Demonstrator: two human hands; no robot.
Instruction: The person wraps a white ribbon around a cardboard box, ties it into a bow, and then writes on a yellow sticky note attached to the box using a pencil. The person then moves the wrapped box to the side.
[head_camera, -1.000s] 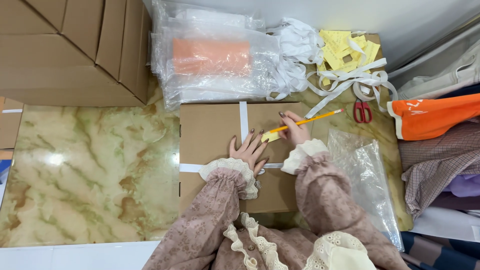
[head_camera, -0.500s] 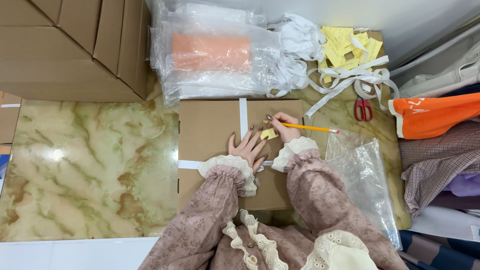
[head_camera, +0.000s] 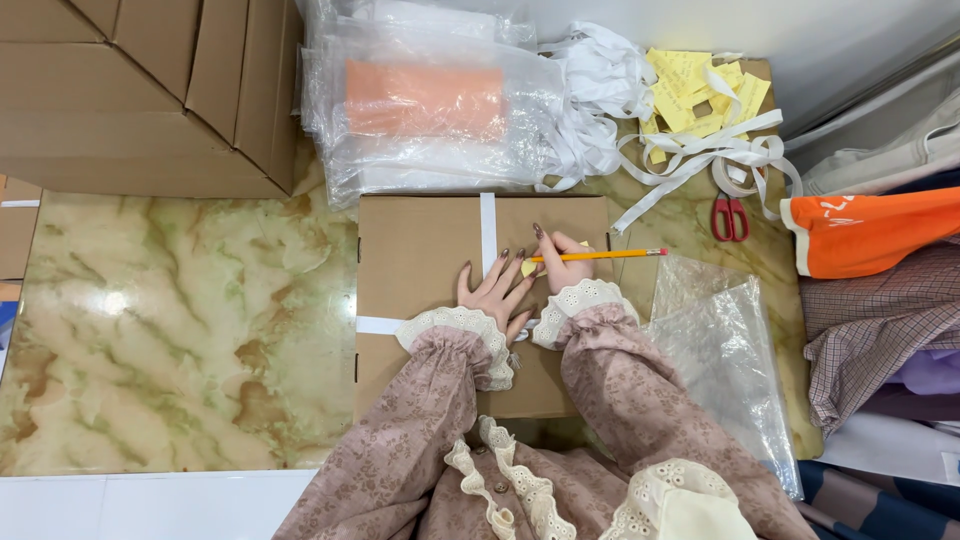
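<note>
Head view, looking straight down. A flat brown cardboard box (head_camera: 420, 300), sealed with crossing strips of white tape, lies on a green-and-cream marbled tabletop (head_camera: 180, 330), directly in front of the person. The left hand (head_camera: 497, 292) rests palm-down on the box lid, fingers spread wide and flat, just beside the vertical tape strip. The right hand (head_camera: 562, 263) sits touching it on the right, its fingers closed around a yellow pencil (head_camera: 600, 255). The pencil lies almost level, its eraser end pointing right past the box edge and its tip hidden between the two hands. A small yellow sticky note (head_camera: 528, 268) peeks out under the fingers on the lid. Both arms wear dusty pink floral sleeves with cream lace cuffs.

Behind the box lies a pile of clear plastic bags (head_camera: 430, 100), one holding something orange. To the right are white ribbon strips (head_camera: 700, 155), loose yellow notes (head_camera: 690, 85), red-handled scissors (head_camera: 730, 217) and folded fabrics (head_camera: 880, 300). Stacked cartons (head_camera: 140, 90) fill the top left.
</note>
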